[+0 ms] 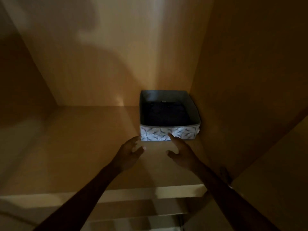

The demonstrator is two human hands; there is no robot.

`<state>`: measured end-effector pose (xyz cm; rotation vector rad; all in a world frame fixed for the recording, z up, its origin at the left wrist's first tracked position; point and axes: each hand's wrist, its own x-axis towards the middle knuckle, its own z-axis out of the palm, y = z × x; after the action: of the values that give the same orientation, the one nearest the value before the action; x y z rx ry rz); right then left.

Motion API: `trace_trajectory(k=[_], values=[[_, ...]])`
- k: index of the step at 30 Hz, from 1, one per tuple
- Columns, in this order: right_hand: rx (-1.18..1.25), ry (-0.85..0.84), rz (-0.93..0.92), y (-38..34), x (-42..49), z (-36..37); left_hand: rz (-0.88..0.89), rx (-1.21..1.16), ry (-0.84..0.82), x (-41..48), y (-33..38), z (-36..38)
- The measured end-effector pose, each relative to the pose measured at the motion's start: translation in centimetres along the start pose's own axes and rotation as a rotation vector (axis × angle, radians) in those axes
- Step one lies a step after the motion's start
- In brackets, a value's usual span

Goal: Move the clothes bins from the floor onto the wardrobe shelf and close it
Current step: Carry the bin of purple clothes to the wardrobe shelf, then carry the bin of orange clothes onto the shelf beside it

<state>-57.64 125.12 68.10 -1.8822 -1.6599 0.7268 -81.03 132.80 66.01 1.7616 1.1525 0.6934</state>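
- One clothes bin [170, 129], fabric-sided with a pale leaf-print front and dark folded clothing inside, stood on the wardrobe shelf [83, 147], pushed to the back corner and just beside the right wall panel [250, 80].
- The left hand [129, 154] was empty, fingers spread and relaxed, its fingertips at or just off the bin's front left corner; contact could not be confirmed.
- The right hand [181, 150] was likewise empty and unclenched, with one fingertip at the front panel; neither hand gripped anything.
- Risk noted: the bin sat close against the side wall. A further push on one corner only could skew it and wedge it against the panel.
- Risk noted: the soft front panel could buckle under fingertip pressure rather than slide the bin.
- Risk noted: the lighting was poor and the shelf's front edge [150, 190] lay near the forearms; a careless withdrawal could catch the bin and drag it forward.
- No other bins and no door were clearly in view, so the remaining work was judged substantial; overlooking bins on the floor before closing was a possible failure.
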Motion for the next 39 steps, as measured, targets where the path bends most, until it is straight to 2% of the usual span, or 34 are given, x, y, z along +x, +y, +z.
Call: trace_trajectory(k=[4, 8, 14, 16, 21, 25, 29, 35, 39], values=[[0.307, -0.075, 0.033, -3.0, -1.1, 3.3, -0.083, -0.193, 0.202, -5.5, -2.3, -1.3], [0.449, -0.282, -0.033, -5.3, -1.0, 8.0, -0.167, -0.251, 0.446, -12.0, -4.4, -2.9], [0.406, -0.613, -0.174, -8.7, -2.9, 14.2, -0.404, -0.294, 0.693, -22.4, -6.5, -2.8], [0.381, -0.743, -0.237, -9.4, -4.2, 16.2, -0.478, -0.314, 0.837, -26.6, -6.8, -1.7], [0.250, -1.082, -0.414, -10.2, -8.9, 20.7, -0.661, -0.340, 1.185, -37.3, -6.9, 3.9], [0.154, -1.281, -0.510, -10.6, -14.0, 23.9, -0.762, -0.397, 1.408, -44.5, -5.1, 9.3], [0.036, -1.446, -0.642, -11.6, -21.1, 26.3, -0.831, -0.455, 1.626, -51.7, -2.9, 15.3], [-0.093, -1.618, -0.801, -12.6, -32.9, 29.1, -0.902, -0.529, 1.855, -60.6, -0.2, 23.0], [-0.166, -1.701, -0.895, -12.4, -40.3, 30.0, -1.003, -0.517, 1.916, -66.2, 0.6, 27.9]])
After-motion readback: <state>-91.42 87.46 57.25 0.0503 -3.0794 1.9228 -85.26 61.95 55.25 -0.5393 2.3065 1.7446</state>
